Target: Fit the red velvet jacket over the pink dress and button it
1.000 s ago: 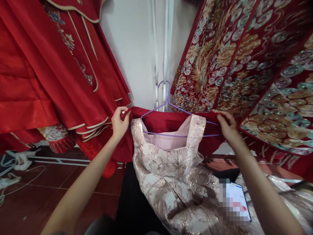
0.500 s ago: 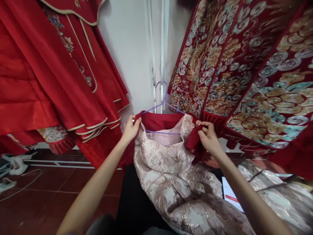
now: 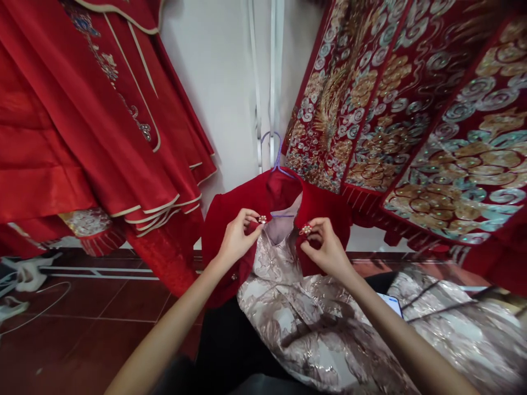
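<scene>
A short red jacket (image 3: 230, 203) hangs over a pale pink brocade dress (image 3: 280, 307) on a purple hanger (image 3: 278, 159). My left hand (image 3: 241, 236) pinches the jacket's left front edge at a small jewelled clasp (image 3: 262, 219). Opposite it, my right hand (image 3: 327, 247) grips the other front edge by a matching flower-shaped clasp (image 3: 305, 230). The two edges are apart, with the dress neckline showing between them. Lower on the left front sits another small ornament (image 3: 234, 277). The dress skirt spreads down across my lap.
Red garments with cream piping (image 3: 135, 164) hang at left. An embroidered red garment (image 3: 382, 120) hangs at right. White rails (image 3: 272, 82) stand behind the hanger. A phone (image 3: 391, 303) lies by my right forearm, and white shoes (image 3: 31, 276) are at far left.
The red jacket's fronts have been drawn forward over the dress shoulders. Both hands have moved inward, and my left hand has shifted from the shoulder to the front clasp.
</scene>
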{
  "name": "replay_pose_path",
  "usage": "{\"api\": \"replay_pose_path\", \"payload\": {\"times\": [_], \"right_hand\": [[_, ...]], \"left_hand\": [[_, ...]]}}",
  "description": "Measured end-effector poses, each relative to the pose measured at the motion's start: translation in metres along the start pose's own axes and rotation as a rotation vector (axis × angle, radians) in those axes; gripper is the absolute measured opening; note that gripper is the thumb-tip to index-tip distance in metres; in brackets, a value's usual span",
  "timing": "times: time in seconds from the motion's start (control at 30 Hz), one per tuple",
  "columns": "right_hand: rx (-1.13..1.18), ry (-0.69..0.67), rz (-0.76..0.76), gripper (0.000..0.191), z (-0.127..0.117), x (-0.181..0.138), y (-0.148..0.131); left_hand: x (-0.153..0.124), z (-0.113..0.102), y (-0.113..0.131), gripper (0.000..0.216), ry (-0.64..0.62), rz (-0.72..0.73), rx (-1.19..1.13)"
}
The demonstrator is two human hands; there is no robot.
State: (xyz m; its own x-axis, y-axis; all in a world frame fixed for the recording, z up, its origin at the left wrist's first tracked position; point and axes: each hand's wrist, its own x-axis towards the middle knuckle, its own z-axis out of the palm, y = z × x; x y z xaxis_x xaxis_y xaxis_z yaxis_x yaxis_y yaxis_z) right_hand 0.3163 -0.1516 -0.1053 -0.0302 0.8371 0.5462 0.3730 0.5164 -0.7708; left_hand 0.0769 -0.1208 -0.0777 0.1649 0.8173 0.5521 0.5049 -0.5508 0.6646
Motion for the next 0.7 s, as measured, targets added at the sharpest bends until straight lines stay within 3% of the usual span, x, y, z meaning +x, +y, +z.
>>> {"api": "replay_pose_path", "payload": {"times": [0.1, 0.23, 0.37, 0.57, 0.7], "right_hand": [[0.053, -0.038, -0.071, 0.044, 0.001, 0.009, -0.012], [0.043, -0.178, -0.102, 0.028, 0.013, 0.015, -0.021], [0.066, -0.189, -0.109, 0.012, 0.022, 0.019, -0.02], [0.019, -0.206, -0.18, 0.01, 0.023, 0.026, -0.022], [-0.003, -0.195, -0.223, 0.011, 0.024, 0.03, -0.023]], "left_hand": [[-0.006, 0.01, 0.008, 0.013, 0.019, -0.006, -0.087], [-0.011, 0.022, 0.009, 0.013, -0.016, -0.024, -0.158], [-0.011, 0.025, 0.006, 0.015, -0.044, -0.086, -0.268], [-0.01, 0.027, 0.004, 0.016, -0.04, -0.181, -0.452], [-0.008, 0.026, 0.008, 0.015, -0.072, -0.193, -0.417]]}}
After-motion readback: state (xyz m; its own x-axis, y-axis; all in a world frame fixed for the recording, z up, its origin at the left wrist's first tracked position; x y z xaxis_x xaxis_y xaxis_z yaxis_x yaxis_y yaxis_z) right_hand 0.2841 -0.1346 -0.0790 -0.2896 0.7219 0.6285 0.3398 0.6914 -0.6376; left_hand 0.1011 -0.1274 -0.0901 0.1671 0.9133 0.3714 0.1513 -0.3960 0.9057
